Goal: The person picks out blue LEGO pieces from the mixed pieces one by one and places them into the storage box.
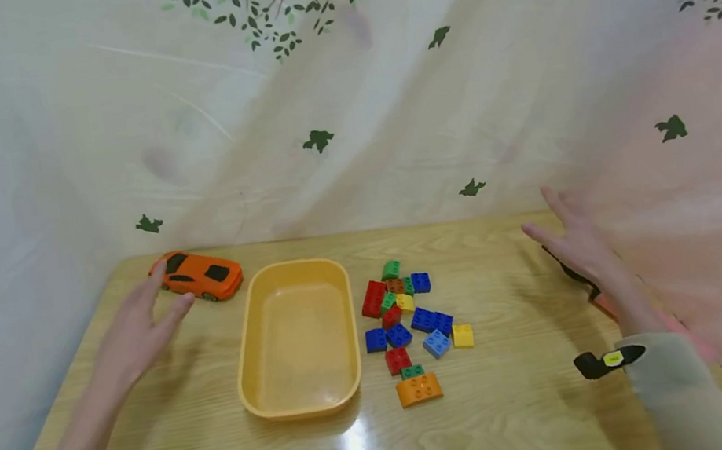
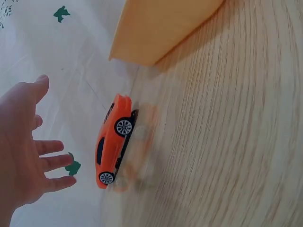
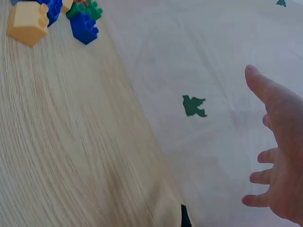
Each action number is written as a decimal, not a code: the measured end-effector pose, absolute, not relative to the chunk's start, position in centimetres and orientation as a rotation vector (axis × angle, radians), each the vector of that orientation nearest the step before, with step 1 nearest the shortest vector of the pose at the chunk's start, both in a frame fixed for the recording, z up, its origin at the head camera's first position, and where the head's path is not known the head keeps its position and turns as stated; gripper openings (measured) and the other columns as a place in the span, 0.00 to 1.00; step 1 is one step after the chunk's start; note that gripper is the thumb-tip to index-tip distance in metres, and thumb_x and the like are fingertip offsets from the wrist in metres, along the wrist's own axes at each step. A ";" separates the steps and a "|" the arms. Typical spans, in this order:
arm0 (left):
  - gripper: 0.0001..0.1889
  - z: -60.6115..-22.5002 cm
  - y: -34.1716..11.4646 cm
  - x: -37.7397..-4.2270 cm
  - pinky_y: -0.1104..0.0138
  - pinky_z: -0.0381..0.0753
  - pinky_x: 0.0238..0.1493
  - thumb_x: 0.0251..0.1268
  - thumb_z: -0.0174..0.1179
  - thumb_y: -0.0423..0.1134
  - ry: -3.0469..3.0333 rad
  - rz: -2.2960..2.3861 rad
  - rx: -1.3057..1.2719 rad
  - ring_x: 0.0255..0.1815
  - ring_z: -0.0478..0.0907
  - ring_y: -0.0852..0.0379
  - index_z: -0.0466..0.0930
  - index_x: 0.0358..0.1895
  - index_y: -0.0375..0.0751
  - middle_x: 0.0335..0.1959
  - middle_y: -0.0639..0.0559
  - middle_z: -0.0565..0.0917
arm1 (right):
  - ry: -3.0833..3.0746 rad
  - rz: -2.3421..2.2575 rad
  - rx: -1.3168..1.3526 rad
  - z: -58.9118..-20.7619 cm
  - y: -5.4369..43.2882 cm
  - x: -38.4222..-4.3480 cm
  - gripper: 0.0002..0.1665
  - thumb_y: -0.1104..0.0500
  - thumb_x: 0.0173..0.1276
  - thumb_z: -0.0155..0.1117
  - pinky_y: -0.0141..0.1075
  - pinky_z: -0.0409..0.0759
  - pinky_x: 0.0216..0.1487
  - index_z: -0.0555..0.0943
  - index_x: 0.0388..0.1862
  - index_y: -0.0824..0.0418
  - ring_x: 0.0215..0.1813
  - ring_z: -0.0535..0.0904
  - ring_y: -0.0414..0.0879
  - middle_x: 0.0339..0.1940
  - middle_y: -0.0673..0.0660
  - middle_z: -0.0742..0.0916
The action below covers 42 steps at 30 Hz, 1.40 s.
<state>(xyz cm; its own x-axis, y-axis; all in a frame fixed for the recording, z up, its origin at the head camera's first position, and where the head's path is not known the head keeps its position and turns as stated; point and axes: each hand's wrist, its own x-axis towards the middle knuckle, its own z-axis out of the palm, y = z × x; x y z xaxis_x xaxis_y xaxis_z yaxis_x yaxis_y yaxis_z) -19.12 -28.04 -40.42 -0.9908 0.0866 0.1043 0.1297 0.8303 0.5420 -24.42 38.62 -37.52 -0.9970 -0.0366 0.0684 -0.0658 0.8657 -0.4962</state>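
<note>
My left hand hovers above the table's left side with its fingers spread, holding nothing. Closest to it is an orange toy car at the back left; the left wrist view shows the car beyond the fingertips. Over the right side, my right hand is raised, fingers apart and no object in it. Beneath and beside that hand lies a partly hidden black and pinkish object. Between the hands stand a yellow plastic tub and a loose group of toy building blocks, including an orange block.
The blocks lie just right of the tub, among them a red block, a yellow block and a light blue block. A pale curtain with leaf and bird prints hangs behind the wooden table.
</note>
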 end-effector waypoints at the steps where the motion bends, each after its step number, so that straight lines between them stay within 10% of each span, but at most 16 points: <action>1: 0.43 -40.5 -27.8 -19.1 0.22 0.55 0.68 0.80 0.45 0.63 -2.935 -0.923 -0.180 0.77 0.53 0.19 0.34 0.85 0.52 0.81 0.23 0.51 | -2.962 0.834 0.095 -37.7 38.4 -24.5 0.53 0.31 0.77 0.51 0.82 0.46 0.71 0.33 0.86 0.38 0.85 0.38 0.75 0.88 0.64 0.40; 9: 0.43 -40.7 -25.2 -18.5 0.30 0.69 0.68 0.81 0.46 0.60 -2.910 -1.235 -0.212 0.73 0.68 0.26 0.33 0.85 0.50 0.79 0.29 0.62 | -2.843 1.197 0.196 -39.7 35.9 -25.6 0.47 0.38 0.79 0.55 0.76 0.64 0.71 0.39 0.85 0.30 0.81 0.62 0.69 0.88 0.57 0.51; 22: 0.44 -42.2 -23.1 -18.5 0.38 0.77 0.66 0.80 0.51 0.59 -2.977 -1.398 -0.256 0.71 0.73 0.30 0.42 0.85 0.42 0.75 0.31 0.70 | -2.958 1.472 0.431 -42.7 30.8 -27.9 0.45 0.46 0.80 0.58 0.67 0.72 0.71 0.45 0.85 0.32 0.77 0.70 0.66 0.85 0.64 0.62; 42: 0.39 -43.6 -22.0 -18.1 0.35 0.69 0.73 0.80 0.52 0.56 -3.074 -1.585 -0.327 0.75 0.68 0.31 0.52 0.83 0.40 0.77 0.30 0.67 | -3.095 1.299 0.863 -44.3 26.9 -29.8 0.44 0.53 0.70 0.73 0.56 0.83 0.65 0.65 0.80 0.59 0.62 0.84 0.59 0.68 0.67 0.82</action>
